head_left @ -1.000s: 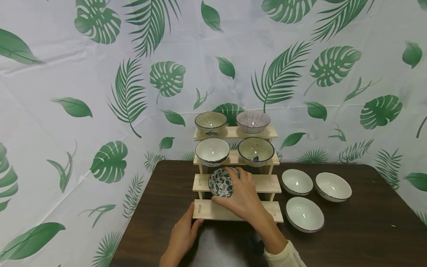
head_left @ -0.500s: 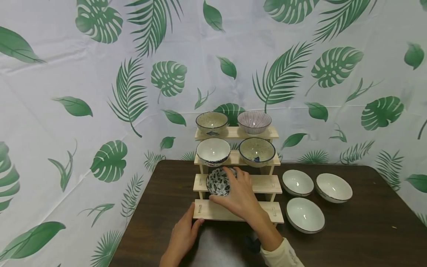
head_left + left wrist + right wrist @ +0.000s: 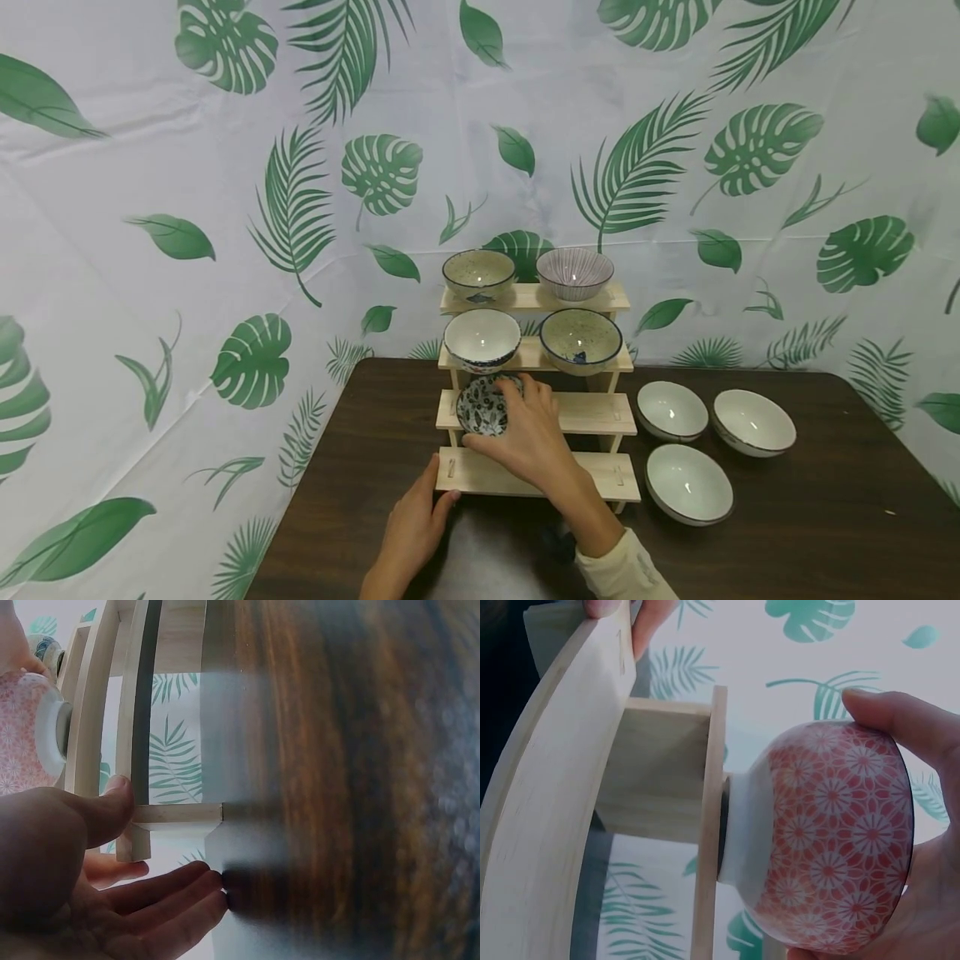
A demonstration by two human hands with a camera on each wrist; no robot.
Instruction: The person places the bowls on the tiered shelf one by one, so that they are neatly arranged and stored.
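Observation:
My right hand (image 3: 528,437) grips a small bowl (image 3: 478,410) by its rim, thumb on the near side and fingers on the far side. Inside, the bowl has a black-and-white floral pattern; the right wrist view shows its red flowered outside (image 3: 832,832) and white foot, which sits right at the board of the third step down. My left hand (image 3: 408,533) holds the left end of the bottom step of a pale wooden tiered stand (image 3: 483,473). In the left wrist view its thumb (image 3: 112,810) lies on the step's edge, with the other fingers spread beneath.
A speckled bowl (image 3: 478,271) and a striped bowl (image 3: 574,271) stand on the top step. Below them are a white bowl (image 3: 482,337) and a blue-rimmed speckled bowl (image 3: 581,340). Several white bowls (image 3: 688,483) rest on the dark table (image 3: 817,517) right of the stand.
My right hand has slid the flowered bowl a little to the left along the third step. The left hand keeps its hold on the bottom step.

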